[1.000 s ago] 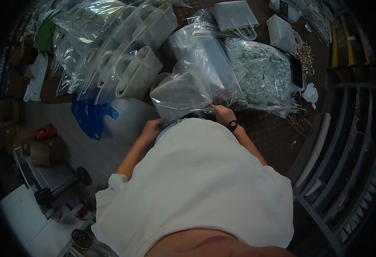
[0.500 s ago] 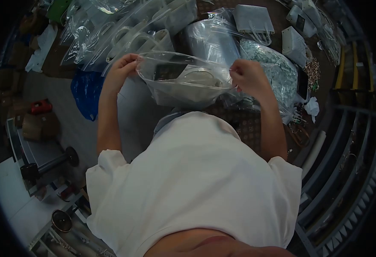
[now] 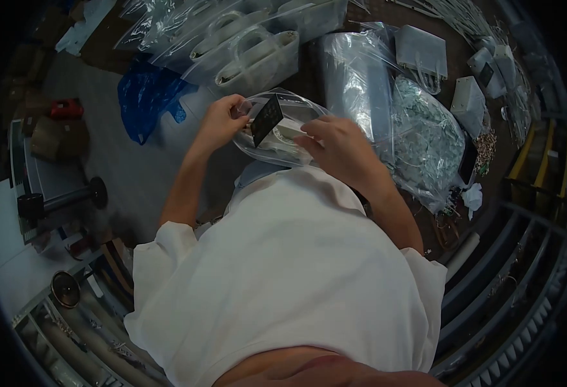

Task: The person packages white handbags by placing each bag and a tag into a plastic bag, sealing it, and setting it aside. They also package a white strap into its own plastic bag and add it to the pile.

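A clear plastic bag with a whitish handbag inside lies close in front of my torso. A dark card stands tilted at the bag's mouth, beside the fingers of my left hand. My left hand pinches the bag's left edge, thumb and fingers together. My right hand is over the right side of the bag, its fingers bent and apart near the handbag. Whether its fingertips touch the bag cannot be made out.
Bagged white handbags stand at the back. To the right are stacked clear bags, a bag of pale green pieces and a white handbag. A blue plastic bag lies left; metal racks stand at right.
The view has shifted. My hands have come closer together, and my right hand has left the bag's right edge. The dark card now stands upright at the bag's mouth.
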Motion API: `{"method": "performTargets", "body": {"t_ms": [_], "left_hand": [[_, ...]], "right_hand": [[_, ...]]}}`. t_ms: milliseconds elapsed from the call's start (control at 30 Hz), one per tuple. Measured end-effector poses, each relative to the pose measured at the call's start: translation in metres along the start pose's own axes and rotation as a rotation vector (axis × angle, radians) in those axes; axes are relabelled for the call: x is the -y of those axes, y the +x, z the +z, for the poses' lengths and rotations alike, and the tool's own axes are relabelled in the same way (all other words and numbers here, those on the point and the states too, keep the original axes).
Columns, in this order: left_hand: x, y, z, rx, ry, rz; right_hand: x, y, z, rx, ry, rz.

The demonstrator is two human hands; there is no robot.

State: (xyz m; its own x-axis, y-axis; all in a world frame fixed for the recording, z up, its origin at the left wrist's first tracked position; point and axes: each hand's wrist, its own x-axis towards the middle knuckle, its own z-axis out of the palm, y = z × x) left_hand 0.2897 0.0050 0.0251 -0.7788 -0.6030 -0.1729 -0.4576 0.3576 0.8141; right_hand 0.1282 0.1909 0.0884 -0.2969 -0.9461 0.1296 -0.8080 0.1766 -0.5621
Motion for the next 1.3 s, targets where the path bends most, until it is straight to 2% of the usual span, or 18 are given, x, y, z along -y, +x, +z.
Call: {"method": "performTargets", "body": {"t_ms": [33, 167, 267, 333, 367, 433, 467, 533, 633, 767, 867, 933, 967, 1000, 1067, 1200, 1267, 1300], "left_hand": [[0.001, -0.001, -0.001, -0.033, -0.004, 0.017], [-0.007, -0.007, -0.011, -0.078, -0.025, 0.043], [-0.008, -0.012, -0.018, -0.151, 0.044, 0.093], [-0.003, -0.010, -0.021, -0.114, -0.021, 0.022], [-0.004, -0.011, -0.024, -0.117, -0.025, 0.012], [-0.010, -0.010, -0.029, -0.048, -0.293, -0.028], [-0.009, -0.008, -0.029, -0.051, -0.297, -0.029], [-0.007, -0.006, -0.030, 0.006, -0.428, -0.068], [-0.011, -0.005, -0.030, 0.007, -0.340, 0.056], [-0.009, -0.002, -0.033, -0.017, -0.306, 0.143], [-0.007, -0.002, -0.033, 0.026, -0.384, 0.092], [-0.009, 0.000, -0.032, 0.017, -0.317, 0.126], [-0.014, 0.000, -0.032, 0.008, -0.322, 0.128], [-0.020, 0.000, -0.031, -0.009, -0.311, 0.144], [-0.022, 0.000, -0.034, -0.041, -0.311, 0.154], [-0.018, 0.003, -0.039, 0.046, -0.264, 0.141], [-0.018, 0.001, -0.042, 0.057, -0.234, 0.155], [-0.018, 0.000, -0.044, 0.091, -0.222, 0.178]], "right_hand": [[0.001, 0.006, 0.019, 0.183, 0.018, 0.051], [-0.006, 0.035, 0.071, 0.090, 0.264, 0.079], [-0.004, 0.042, 0.071, 0.057, 0.355, -0.062], [0.004, 0.046, 0.055, 0.209, 0.318, -0.200], [0.007, 0.049, 0.053, 0.220, 0.321, -0.202], [0.010, 0.054, 0.050, 0.449, 0.126, -0.047], [0.012, 0.054, 0.055, 0.453, 0.123, -0.048], [0.018, 0.054, 0.069, 0.598, -0.153, -0.206], [0.035, 0.056, 0.079, 0.662, -0.187, -0.327], [0.020, 0.064, 0.084, 0.512, -0.045, -0.281], [0.003, 0.062, 0.073, 0.433, 0.034, -0.245], [0.001, 0.075, 0.054, 0.280, 0.249, -0.074], [0.010, 0.079, 0.041, 0.302, 0.404, 0.126], [0.012, 0.079, 0.041, 0.308, 0.397, 0.118], [0.013, 0.077, 0.042, 0.334, 0.411, 0.233], [0.014, 0.070, 0.051, 0.457, 0.224, 0.061], [0.016, 0.074, 0.046, 0.131, 0.367, 0.081], [0.016, 0.077, 0.042, 0.024, 0.235, -0.042]]}}
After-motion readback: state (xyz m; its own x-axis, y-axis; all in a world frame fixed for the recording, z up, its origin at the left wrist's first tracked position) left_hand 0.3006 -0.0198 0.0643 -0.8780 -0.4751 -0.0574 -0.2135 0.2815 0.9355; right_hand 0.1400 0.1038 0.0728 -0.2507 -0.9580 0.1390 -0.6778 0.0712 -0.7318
